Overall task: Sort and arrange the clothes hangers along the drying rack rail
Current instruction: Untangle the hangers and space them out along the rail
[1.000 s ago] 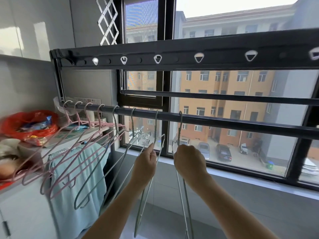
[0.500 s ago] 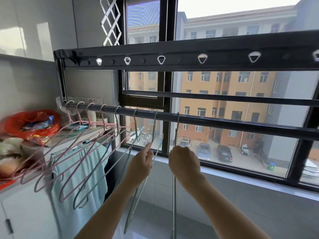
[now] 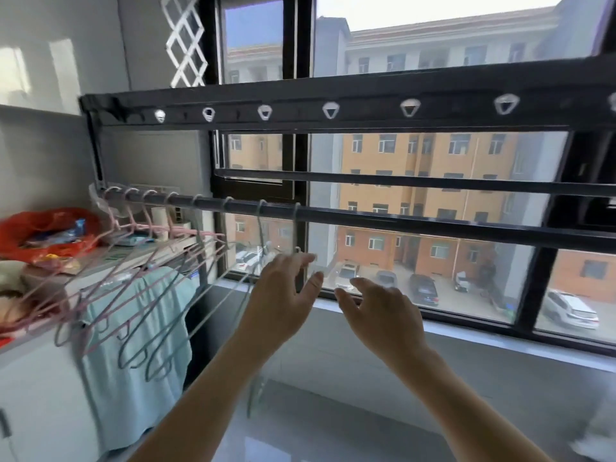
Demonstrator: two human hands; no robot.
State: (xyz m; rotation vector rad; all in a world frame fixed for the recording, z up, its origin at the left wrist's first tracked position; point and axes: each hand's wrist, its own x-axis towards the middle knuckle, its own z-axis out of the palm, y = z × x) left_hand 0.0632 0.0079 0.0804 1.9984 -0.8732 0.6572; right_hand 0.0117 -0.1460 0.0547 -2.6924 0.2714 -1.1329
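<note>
Head view: left hand (image 3: 283, 295) and right hand (image 3: 380, 311) have let go of grey hangers (image 3: 296, 212); fingers spread, holding nothing. Pair hangs spaced on rail (image 3: 433, 225), likely placed.

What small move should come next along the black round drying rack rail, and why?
Probably reach the left hand leftward to the pink plastic hangers. It and the right hand are open and hold nothing. The grey hangers hook onto the black round rail with even gaps, while the pink hooks crowd near its left end and their bodies overlap.
</note>
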